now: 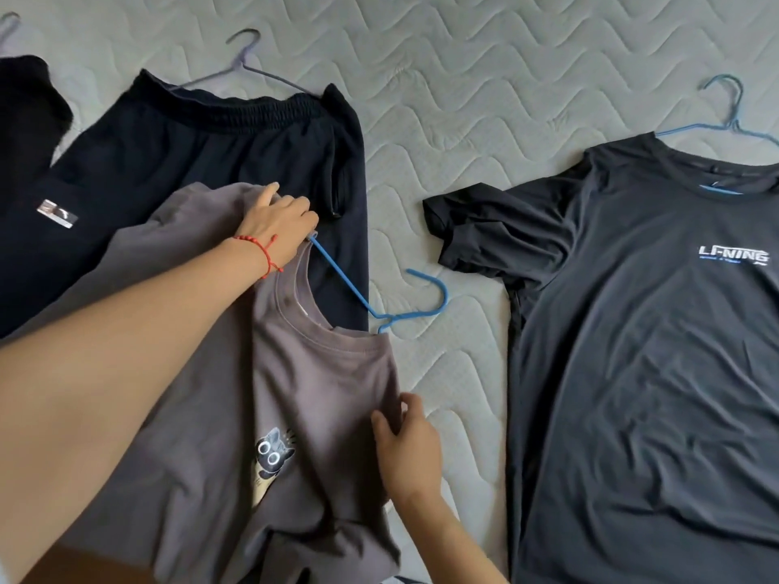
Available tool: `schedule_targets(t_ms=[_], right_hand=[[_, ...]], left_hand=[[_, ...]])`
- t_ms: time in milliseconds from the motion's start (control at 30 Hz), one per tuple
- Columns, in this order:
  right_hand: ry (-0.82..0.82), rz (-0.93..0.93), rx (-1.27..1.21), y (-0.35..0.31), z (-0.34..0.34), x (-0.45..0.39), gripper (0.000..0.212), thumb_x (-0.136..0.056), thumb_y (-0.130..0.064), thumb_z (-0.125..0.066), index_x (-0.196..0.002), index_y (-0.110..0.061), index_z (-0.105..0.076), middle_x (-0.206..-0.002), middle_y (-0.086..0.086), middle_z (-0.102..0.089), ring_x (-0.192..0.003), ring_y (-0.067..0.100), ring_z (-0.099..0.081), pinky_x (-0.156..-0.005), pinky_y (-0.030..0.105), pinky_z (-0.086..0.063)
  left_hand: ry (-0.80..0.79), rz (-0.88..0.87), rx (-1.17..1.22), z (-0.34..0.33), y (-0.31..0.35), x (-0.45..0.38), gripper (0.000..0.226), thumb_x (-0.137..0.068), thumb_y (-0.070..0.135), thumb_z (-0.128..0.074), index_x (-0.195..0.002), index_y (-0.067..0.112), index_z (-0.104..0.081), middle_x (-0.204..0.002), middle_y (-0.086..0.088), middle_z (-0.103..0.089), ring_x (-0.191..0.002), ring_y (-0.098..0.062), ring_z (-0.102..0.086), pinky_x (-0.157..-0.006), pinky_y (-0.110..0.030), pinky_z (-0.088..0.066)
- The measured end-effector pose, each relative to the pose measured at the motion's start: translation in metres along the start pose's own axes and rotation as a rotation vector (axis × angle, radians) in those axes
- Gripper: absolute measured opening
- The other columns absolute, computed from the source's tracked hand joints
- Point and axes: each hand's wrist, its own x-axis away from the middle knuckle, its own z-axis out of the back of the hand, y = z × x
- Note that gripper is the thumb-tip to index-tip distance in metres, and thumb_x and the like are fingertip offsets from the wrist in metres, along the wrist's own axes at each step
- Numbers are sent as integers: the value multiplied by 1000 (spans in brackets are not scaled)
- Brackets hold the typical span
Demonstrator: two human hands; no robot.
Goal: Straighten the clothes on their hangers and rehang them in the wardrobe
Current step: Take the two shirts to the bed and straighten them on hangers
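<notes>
A grey-purple T-shirt (320,373) with a cat print lies on the mattress, turned sideways, with a blue hanger (379,307) sticking out of its collar toward the right. My left hand (276,225), with a red string at the wrist, grips the shirt's shoulder fabric together with the end of the hanger arm. My right hand (406,444) pinches the shirt's other shoulder edge near the bottom middle. The rest of the hanger is hidden inside the shirt.
Dark navy shorts (202,153) on a pale hanger (248,63) lie under the shirt's upper part. A dark T-shirt (645,330) with white lettering lies on a blue hanger (729,115) at the right. Another black garment (25,120) is at the left edge. Quilted grey mattress (442,120) lies under everything.
</notes>
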Motion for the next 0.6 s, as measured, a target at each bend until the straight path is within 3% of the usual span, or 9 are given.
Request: schedule_targets(t_ms=[100,167,233,267,300,333,367,433,600], right_hand=[[-12,-6,-99,-14,-2,-12,32,-88,-30,-56,-115,-13,-51,-108,6,-65,-104,27,-58,-81,31,-42],[-54,-4,-124,-22,0,-16,18,-88,-29,-56,-89,-12,-51,-82,2,-60,-86,27,-54,-69,30,-36],[-60,33,-120,-26,1,-17,27,-89,-28,-56,-71,-13,-43,-65,-2,-48,-75,23,-47,-61,30,-27],[-56,58,-118,-27,3,-15,29,-89,-28,-55,-68,-13,-41,-64,-1,-47,-73,23,-46,-60,30,-26],[-44,84,-120,-27,5,-11,29,-89,-27,-55,-67,-13,-42,-64,0,-48,-72,23,-46,-59,31,-26],[-27,108,-118,-27,9,-7,30,-90,-27,-55,-67,-14,-41,-64,-1,-48,-71,22,-46,-59,31,-26],[-1,131,-115,-26,14,-2,32,-90,-27,-54,-65,-16,-38,-62,-2,-45,-70,22,-44,-59,32,-26],[55,175,-98,-24,29,10,34,-91,-29,-52,-64,-17,-34,-59,-4,-42,-67,23,-42,-59,34,-29],[141,380,42,-25,73,48,39,-92,-33,-49,-61,-24,-27,-54,-5,-40,-62,27,-40,-57,37,-33]], left_hand=[[45,-35,132,5,-17,14,17,-87,3,-46,-95,4,-61,-99,-18,-57,-99,-37,-56,-109,-49,-23],[202,-139,281,24,-20,29,11,-81,4,-49,-79,6,-59,-76,-21,-58,-78,-40,-60,-91,-50,-41],[372,-237,298,50,-19,51,21,-77,8,-46,-57,14,-41,-45,-12,-39,-63,-17,-55,-86,-29,-45],[421,-235,339,59,-22,60,9,-46,21,-36,-52,15,-37,-40,-8,-32,-62,-11,-50,-85,-18,-42],[387,-198,369,61,-24,68,66,-98,45,-15,-52,10,-45,-44,-12,-39,-62,-18,-54,-83,-22,-41],[394,-130,312,59,-31,77,35,-88,19,-41,-61,5,-57,-55,-17,-52,-64,-31,-59,-81,-30,-37],[316,-42,332,56,-37,83,29,-87,19,-44,-71,4,-63,-66,-18,-59,-68,-37,-62,-79,-34,-33],[342,121,264,53,-50,98,27,-84,20,-46,-79,5,-67,-73,-16,-63,-72,-37,-63,-80,-33,-31],[527,192,306,80,-46,141,31,-83,24,-47,-82,4,-69,-76,-16,-67,-79,-36,-65,-77,-36,-30]])
